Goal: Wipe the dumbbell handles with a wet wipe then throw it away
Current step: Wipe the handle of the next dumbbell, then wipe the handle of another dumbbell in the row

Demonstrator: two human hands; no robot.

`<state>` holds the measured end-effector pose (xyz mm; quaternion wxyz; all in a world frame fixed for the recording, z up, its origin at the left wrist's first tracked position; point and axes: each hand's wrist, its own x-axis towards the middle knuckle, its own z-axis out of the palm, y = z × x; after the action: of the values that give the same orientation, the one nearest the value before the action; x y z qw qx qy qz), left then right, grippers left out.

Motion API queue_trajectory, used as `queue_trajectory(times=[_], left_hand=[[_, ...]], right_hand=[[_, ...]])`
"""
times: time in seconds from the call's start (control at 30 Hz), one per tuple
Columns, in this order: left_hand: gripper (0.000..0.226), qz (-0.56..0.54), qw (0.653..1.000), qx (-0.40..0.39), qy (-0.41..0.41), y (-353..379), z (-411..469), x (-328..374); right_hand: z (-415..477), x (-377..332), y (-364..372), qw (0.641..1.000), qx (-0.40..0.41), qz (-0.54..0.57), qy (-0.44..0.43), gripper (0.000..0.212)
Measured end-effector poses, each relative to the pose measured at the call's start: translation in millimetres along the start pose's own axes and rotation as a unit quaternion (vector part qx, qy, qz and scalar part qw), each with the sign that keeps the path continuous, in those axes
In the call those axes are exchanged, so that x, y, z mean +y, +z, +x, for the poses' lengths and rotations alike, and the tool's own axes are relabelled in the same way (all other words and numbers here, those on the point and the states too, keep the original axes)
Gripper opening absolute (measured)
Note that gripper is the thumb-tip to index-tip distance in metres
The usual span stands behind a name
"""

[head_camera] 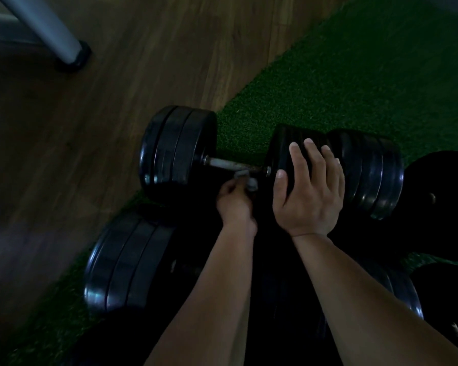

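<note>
A black dumbbell [177, 151] lies across the edge of the green turf, its metal handle [222, 163] running between two stacks of plates. My left hand [234, 202] pinches a small grey wet wipe [245, 178] against the underside of the handle near its right end. My right hand [310, 188] lies flat with straight fingers on the dumbbell's right plate stack [365, 165]. A second dumbbell [122, 262] lies nearer to me, its handle mostly hidden under my left forearm.
Green turf [328, 75] covers the right side and wood-look floor [117, 75] the left. A grey equipment leg with a black foot [74, 55] stands at the upper left. More black plates [442, 196] lie at the right edge.
</note>
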<state>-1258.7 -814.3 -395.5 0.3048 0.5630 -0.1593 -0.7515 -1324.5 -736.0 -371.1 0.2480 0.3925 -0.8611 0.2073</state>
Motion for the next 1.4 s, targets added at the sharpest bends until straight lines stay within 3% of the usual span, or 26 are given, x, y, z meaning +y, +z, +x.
queue_trajectory(times=[0.13,0.3,0.53,0.77,0.93,1.13,1.4], left_hand=[[0.011,0.193,0.979,-0.021,0.062,-6,0,-6],[0.009,0.306,0.94,-0.047,0.144,-23,-7,9],[0.008,0.473,0.839,-0.062,0.262,-34,-44,43],[0.019,0.53,0.778,-0.132,0.312,-51,-92,80],[0.013,0.536,0.767,-0.157,0.317,-57,-110,98],[0.013,0.561,0.733,-0.232,0.308,-55,-138,101],[0.013,0.569,0.681,-0.295,0.354,-16,-172,66]], right_hand=[[-1,0,-1,1.0,-0.01,0.001,0.001,0.049],[0,-1,-1,1.0,-0.014,0.006,0.006,0.05],[2,-2,-6,0.998,-0.058,0.012,0.023,0.051],[8,-2,-29,0.986,-0.162,0.028,0.021,0.053],[14,-8,-67,0.957,-0.269,0.091,0.062,0.048],[-23,14,-139,0.95,-0.26,0.133,0.108,0.026],[-57,93,-201,0.956,-0.235,0.098,0.144,0.017]])
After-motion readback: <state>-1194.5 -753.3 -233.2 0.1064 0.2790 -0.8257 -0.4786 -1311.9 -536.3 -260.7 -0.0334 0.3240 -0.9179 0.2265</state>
